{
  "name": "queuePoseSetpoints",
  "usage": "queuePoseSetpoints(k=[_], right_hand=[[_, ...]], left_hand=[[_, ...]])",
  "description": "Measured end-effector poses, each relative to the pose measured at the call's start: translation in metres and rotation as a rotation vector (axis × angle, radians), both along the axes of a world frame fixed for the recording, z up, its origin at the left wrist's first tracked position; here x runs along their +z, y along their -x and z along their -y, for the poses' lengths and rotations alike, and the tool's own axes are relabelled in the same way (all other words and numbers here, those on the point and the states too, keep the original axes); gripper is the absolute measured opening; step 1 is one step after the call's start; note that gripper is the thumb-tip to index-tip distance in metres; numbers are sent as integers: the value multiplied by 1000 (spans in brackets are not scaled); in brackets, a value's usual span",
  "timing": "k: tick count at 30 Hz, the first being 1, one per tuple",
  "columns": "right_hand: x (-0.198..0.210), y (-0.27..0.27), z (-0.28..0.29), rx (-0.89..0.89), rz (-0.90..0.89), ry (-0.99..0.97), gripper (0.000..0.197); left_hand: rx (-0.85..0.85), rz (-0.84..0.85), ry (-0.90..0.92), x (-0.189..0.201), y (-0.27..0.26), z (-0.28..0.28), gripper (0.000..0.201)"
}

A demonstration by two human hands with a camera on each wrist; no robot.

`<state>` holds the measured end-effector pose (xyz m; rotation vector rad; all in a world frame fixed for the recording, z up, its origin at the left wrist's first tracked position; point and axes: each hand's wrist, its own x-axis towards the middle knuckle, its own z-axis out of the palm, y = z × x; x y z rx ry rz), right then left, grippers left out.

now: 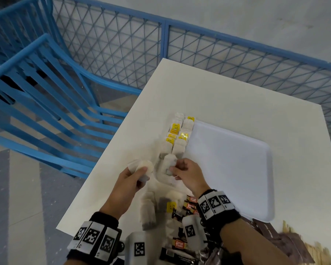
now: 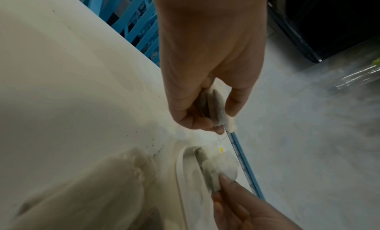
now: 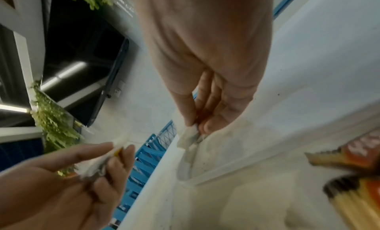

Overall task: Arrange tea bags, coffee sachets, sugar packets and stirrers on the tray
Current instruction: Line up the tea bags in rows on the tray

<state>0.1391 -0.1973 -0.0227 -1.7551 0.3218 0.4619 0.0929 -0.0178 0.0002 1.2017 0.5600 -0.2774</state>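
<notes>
A white tray (image 1: 233, 169) lies on the white table (image 1: 208, 96). Two rows of tea bags (image 1: 177, 138) with yellow tags run along the tray's left edge. My right hand (image 1: 171, 170) pinches one tea bag (image 1: 169, 162) at the near end of those rows, low over the tray rim (image 2: 178, 168). My left hand (image 1: 142, 175), left of the tray, grips a small bunch of tea bags (image 1: 141, 166). In the left wrist view that bunch (image 2: 213, 106) sits between thumb and fingers. In the right wrist view my fingertips (image 3: 190, 122) squeeze the top of the bag (image 3: 188, 136).
More loose tea bags (image 1: 149, 211) and brown-orange coffee sachets (image 1: 191, 204) lie near the table's front edge. Dark packets (image 1: 266, 231) and wooden stirrers (image 1: 311, 251) sit at the front right. Blue chairs (image 1: 46, 88) and a blue mesh fence (image 1: 237, 60) stand beyond the table.
</notes>
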Motion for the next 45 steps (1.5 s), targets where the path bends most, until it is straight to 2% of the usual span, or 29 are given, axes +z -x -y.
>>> queuePoseSetpoints(k=[7,17,21,25,29,32,38,41,45], right_hand=[[-16,-22,-12,-44,146,223,30],[-16,-28,-24,5,249,350,28],[-14,-27,-23,15,247,344,27],[-2,-20,-26,68,290,282,18],[16,-6,-29,262,165,90,23],[17,4,-27,330,140,4,17],[16,13,-17,252,169,-47,11],[17,15,-11,218,119,-78,8],[16,13,2,115,28,-181,5]], left_hand=[[33,-17,67,-1,-1,-6,17],[8,20,58,-2,3,-7,25],[7,30,94,0,3,-7,23],[-8,36,84,-1,3,-7,25],[-45,55,24,-1,2,-4,26],[-68,67,22,0,0,-2,24],[-133,32,63,-1,-2,6,31],[-144,17,140,0,-2,11,23],[-138,23,182,2,-6,14,24]])
